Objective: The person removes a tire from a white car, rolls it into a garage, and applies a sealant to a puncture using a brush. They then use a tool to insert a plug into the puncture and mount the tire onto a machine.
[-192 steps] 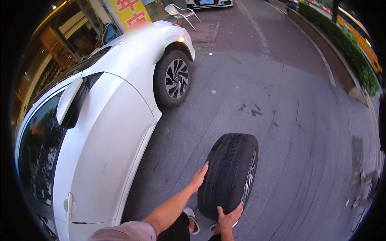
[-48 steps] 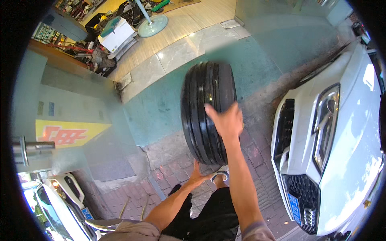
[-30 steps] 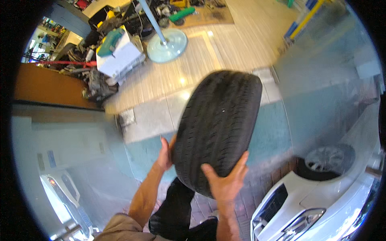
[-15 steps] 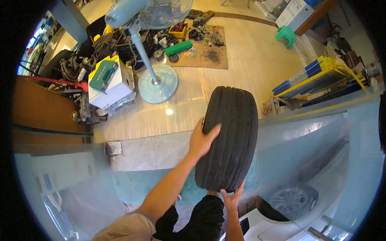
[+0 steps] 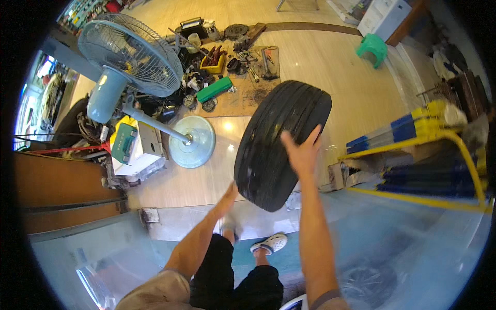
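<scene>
A black tire point(image 5: 279, 150) stands tilted in front of me, its grooved tread turned my way. My right hand point(image 5: 303, 155) is on the right side of the tread, thumb and a finger spread apart over the rubber and the other fingers partly out of sight. At the tire's lower left edge is my left hand point(image 5: 229, 196), its fingers mostly hidden and slightly blurred. The two hands hold the tire between them. Whether its underside touches the floor cannot be made out.
Left stands a blue pedestal fan point(image 5: 192, 142), beside a white box point(image 5: 142, 150) with a green case point(image 5: 124, 143). Beyond are cardboard point(image 5: 227, 106) with tools and a green box point(image 5: 214, 90). On the right are a yellow-framed rack point(image 5: 413, 142) and a green stool point(image 5: 372, 50). A step edge point(image 5: 181, 222) runs before my feet.
The tire has moved forward and left and leans more. My right hand has gone from its lower end up onto the tread; my left hand has dropped from the tread to the lower left edge.
</scene>
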`<state>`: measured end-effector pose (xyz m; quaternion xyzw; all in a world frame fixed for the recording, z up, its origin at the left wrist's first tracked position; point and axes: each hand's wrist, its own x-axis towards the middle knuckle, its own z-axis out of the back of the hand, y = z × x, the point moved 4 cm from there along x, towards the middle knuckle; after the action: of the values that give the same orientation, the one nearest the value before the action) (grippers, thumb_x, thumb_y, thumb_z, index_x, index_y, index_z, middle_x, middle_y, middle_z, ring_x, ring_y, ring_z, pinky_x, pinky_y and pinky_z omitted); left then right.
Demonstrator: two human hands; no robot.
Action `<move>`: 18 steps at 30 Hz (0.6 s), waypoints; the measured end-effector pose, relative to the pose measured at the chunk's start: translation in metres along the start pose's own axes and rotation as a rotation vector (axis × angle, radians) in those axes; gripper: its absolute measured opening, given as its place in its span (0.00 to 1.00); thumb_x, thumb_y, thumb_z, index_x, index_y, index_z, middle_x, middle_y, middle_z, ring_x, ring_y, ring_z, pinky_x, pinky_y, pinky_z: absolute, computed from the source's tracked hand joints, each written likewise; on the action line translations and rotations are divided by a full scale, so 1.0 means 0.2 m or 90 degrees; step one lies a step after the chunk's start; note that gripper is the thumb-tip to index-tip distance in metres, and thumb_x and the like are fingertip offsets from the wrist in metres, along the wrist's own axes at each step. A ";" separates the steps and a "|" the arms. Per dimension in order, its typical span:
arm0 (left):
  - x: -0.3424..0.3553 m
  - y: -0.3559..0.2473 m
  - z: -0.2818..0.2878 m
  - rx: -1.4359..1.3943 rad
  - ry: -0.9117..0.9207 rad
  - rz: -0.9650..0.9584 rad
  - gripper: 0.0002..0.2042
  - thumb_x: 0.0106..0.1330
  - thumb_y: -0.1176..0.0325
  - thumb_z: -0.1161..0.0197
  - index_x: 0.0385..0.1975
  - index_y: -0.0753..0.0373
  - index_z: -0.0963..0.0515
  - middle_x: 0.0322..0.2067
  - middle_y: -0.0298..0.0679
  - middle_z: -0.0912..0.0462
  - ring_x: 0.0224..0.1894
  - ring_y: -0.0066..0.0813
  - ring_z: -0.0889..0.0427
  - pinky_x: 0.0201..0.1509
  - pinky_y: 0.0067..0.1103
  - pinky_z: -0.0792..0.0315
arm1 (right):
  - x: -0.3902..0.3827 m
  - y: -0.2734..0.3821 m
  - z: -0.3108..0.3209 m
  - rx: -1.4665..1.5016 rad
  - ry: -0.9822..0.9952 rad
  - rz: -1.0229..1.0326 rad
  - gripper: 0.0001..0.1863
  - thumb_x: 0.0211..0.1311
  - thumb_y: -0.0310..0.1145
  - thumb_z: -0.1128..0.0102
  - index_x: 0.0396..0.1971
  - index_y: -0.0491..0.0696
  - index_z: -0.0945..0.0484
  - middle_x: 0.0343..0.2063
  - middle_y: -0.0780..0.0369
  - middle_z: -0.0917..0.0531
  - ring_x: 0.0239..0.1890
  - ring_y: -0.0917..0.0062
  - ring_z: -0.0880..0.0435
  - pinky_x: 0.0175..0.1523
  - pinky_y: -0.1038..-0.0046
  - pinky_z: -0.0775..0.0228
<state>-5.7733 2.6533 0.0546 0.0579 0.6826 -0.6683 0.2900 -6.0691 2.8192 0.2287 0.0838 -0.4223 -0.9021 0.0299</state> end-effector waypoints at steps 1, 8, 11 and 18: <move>0.16 -0.12 0.04 -0.024 -0.027 0.019 0.40 0.81 0.38 0.57 0.80 0.66 0.49 0.79 0.47 0.46 0.80 0.35 0.47 0.82 0.28 0.53 | -0.09 -0.03 -0.07 0.104 0.036 -0.014 0.71 0.50 0.63 0.22 0.80 0.44 0.61 0.73 0.32 0.45 0.75 0.36 0.44 0.77 0.47 0.46; 1.34 -0.82 -0.23 -0.333 0.038 0.110 0.41 0.80 0.33 0.66 0.79 0.63 0.43 0.78 0.39 0.42 0.78 0.34 0.42 0.82 0.28 0.52 | 0.15 -0.34 -0.31 -0.115 -0.055 -0.059 0.74 0.44 0.57 0.15 0.79 0.40 0.60 0.71 0.36 0.42 0.73 0.40 0.42 0.74 0.45 0.44; 1.68 -0.79 -0.20 -0.419 0.048 0.223 0.48 0.74 0.25 0.69 0.78 0.62 0.41 0.76 0.37 0.35 0.76 0.35 0.38 0.81 0.30 0.49 | 0.80 0.03 -0.25 -0.094 -0.095 -0.015 0.72 0.43 0.56 0.15 0.80 0.42 0.56 0.69 0.37 0.39 0.69 0.41 0.33 0.69 0.49 0.35; 2.23 -0.91 -0.37 -0.402 0.055 0.284 0.51 0.69 0.19 0.66 0.82 0.52 0.50 0.81 0.39 0.48 0.83 0.35 0.55 0.83 0.41 0.59 | 2.33 0.62 -0.19 -0.184 0.010 0.101 0.59 0.59 0.64 0.31 0.80 0.49 0.50 0.67 0.43 0.29 0.65 0.44 0.26 0.67 0.50 0.31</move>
<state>-6.2506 2.5683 -0.0004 0.1407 0.8370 -0.3426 0.4029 -6.5227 2.6528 0.2407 0.0522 -0.2930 -0.9476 0.1163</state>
